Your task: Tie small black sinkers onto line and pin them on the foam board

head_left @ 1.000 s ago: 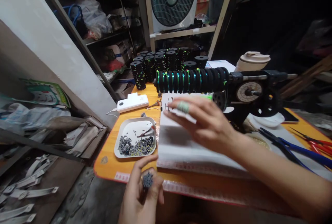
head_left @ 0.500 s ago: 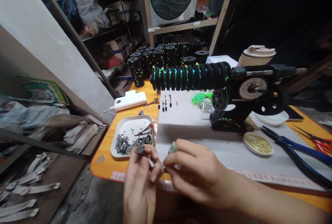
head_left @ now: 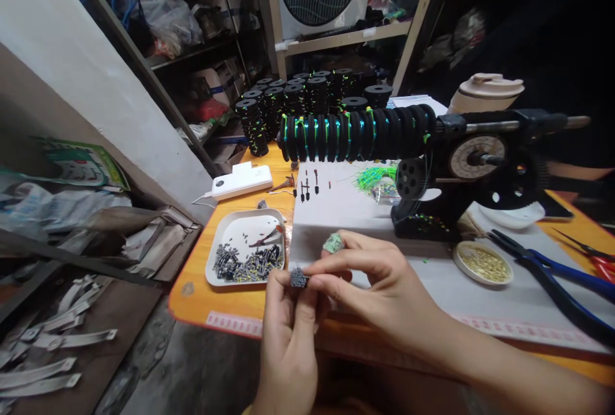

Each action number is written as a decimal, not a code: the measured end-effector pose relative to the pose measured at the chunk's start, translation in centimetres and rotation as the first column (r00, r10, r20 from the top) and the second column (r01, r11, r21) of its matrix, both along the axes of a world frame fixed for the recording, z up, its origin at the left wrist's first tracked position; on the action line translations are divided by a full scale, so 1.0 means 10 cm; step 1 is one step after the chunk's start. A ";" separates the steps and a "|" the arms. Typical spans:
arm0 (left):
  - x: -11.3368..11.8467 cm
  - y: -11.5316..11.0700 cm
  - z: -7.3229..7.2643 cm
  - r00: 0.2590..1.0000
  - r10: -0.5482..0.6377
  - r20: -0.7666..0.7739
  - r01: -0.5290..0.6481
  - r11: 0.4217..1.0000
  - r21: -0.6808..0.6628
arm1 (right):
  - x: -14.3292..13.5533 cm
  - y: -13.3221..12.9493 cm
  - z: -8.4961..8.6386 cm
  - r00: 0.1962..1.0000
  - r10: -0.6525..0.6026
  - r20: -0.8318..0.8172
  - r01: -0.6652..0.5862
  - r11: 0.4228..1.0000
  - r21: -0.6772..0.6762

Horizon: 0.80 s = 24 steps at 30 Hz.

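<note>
My left hand [head_left: 292, 338] is closed around a small dark grey bundle [head_left: 298, 277] that looks like many thin rods packed together, their ends facing up. The thumb and forefinger of my right hand [head_left: 372, 271] pinch at the bundle's right side. A pale green, crumbly-looking lump [head_left: 333, 243] sticks up behind the right forefinger, held in that hand. Just left of the hands stands a white tray [head_left: 210, 252] with many small grey and black cylinders [head_left: 247, 264]. Whatever lies inside the left palm is hidden.
A black winding machine [head_left: 423, 210] carries a row of black spools [head_left: 355, 134] with green and blue thread. On the right are a dish of gold bits [head_left: 483, 262] and blue-handled pliers [head_left: 552, 274]. A white power bank [head_left: 241, 181] lies behind the tray.
My left hand has moved right, and the dark bundle now meets my right fingertips. The green lump shows more clearly above my right hand. The view has shifted slightly.
</note>
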<state>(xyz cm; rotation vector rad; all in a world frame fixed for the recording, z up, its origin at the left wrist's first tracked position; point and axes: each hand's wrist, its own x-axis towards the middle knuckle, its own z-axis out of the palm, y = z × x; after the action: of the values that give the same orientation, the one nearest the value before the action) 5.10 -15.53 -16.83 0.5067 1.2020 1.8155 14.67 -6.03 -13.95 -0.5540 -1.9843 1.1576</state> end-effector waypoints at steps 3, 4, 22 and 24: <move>0.01 0.00 -0.04 0.990 0.063 -0.126 -0.064 0.998 -0.005 | 0.01 -0.03 0.02 1.000 -0.027 -0.005 0.027 0.992 0.125; 0.01 0.00 -0.06 0.988 0.075 -0.138 -0.076 0.997 -0.003 | 0.01 -0.04 0.02 0.999 -0.032 -0.008 0.032 0.987 0.155; -0.19 -0.19 0.08 0.935 -0.131 0.330 0.085 0.985 0.148 | 0.10 0.09 -0.05 0.987 0.158 0.037 -0.161 0.935 0.317; -0.20 -0.19 0.07 0.922 -0.155 0.354 0.103 0.981 0.161 | 0.09 0.09 -0.04 0.986 0.166 0.035 -0.168 0.932 0.320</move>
<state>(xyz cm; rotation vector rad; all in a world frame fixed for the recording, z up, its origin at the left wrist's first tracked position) 3.10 -17.47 -16.15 0.2988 0.7733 1.7902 15.62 -5.11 -14.38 -0.2237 -2.2025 0.9001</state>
